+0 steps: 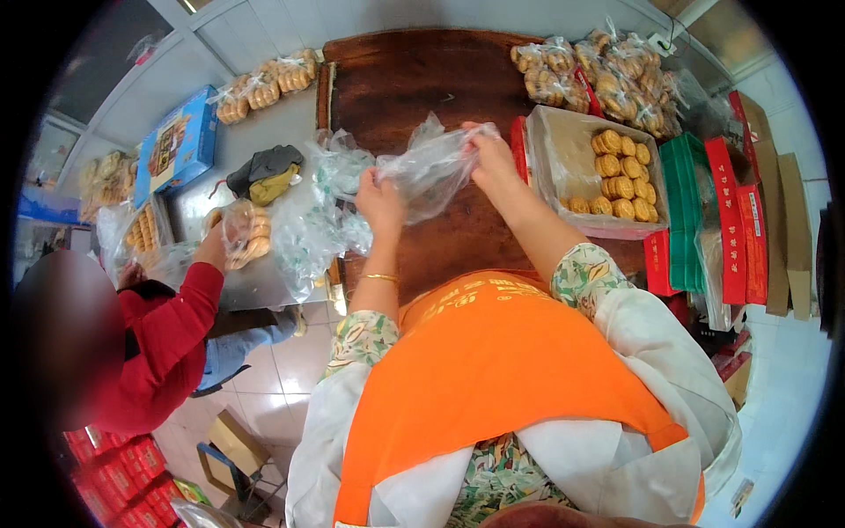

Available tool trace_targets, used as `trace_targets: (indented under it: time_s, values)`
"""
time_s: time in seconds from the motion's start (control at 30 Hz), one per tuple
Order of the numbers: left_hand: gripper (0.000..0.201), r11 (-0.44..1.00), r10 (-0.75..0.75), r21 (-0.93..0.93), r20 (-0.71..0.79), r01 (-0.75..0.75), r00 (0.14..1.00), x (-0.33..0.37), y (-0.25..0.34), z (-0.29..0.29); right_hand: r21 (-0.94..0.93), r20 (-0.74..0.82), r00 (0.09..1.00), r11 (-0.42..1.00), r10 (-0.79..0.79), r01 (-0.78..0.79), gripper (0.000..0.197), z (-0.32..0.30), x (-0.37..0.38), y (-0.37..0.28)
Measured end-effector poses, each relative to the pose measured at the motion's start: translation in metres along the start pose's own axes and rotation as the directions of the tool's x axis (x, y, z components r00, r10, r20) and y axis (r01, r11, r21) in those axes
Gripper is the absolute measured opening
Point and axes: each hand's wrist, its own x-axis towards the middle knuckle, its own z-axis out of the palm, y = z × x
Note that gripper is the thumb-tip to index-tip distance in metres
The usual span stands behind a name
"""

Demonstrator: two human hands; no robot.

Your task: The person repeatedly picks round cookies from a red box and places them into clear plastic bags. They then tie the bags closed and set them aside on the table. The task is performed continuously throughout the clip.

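Note:
My left hand [378, 198] and my right hand [491, 158] both grip an empty clear plastic bag [433, 163], stretched between them above a dark brown wooden table [414, 75]. A gold bangle circles my left wrist. To the right of my right hand stands a tray lined with plastic [563, 154] that holds several round golden biscuits [620, 172]. A loose pile of clear bags [321, 216] lies just left of my left hand.
Bagged biscuits [607, 75] are heaped at the table's far right; more bagged biscuits [264, 88] lie at the far left. A person in a red sleeve [167, 330] holds a filled bag [242, 233] over a grey table. Red and green boxes [713, 216] stand at right, a blue box [180, 141] at left.

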Motion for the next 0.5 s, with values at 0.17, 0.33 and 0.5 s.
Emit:
trace_targets:
  time_s: [0.17, 0.33, 0.5]
  values:
    - [0.018, 0.976, 0.006, 0.217, -0.076, 0.011, 0.997, -0.001, -0.055, -0.010, -0.281, 0.130, 0.991, 0.958, -0.017, 0.053, 0.020, -0.012, -0.002, -0.002]
    - [0.018, 0.902, 0.310, 0.363, -0.171, -0.232, 0.935, -0.027, -0.030, -0.006, -0.823, 0.509, 0.860, 0.319, 0.044, 0.471, 0.017, -0.044, -0.030, -0.007]
    - [0.016, 0.987, 0.154, 0.013, 0.167, -0.158, 0.974, -0.059, -0.042, 0.016, -0.871, 0.491, 0.858, -0.111, -0.148, 0.479, 0.017, -0.096, -0.033, 0.000]
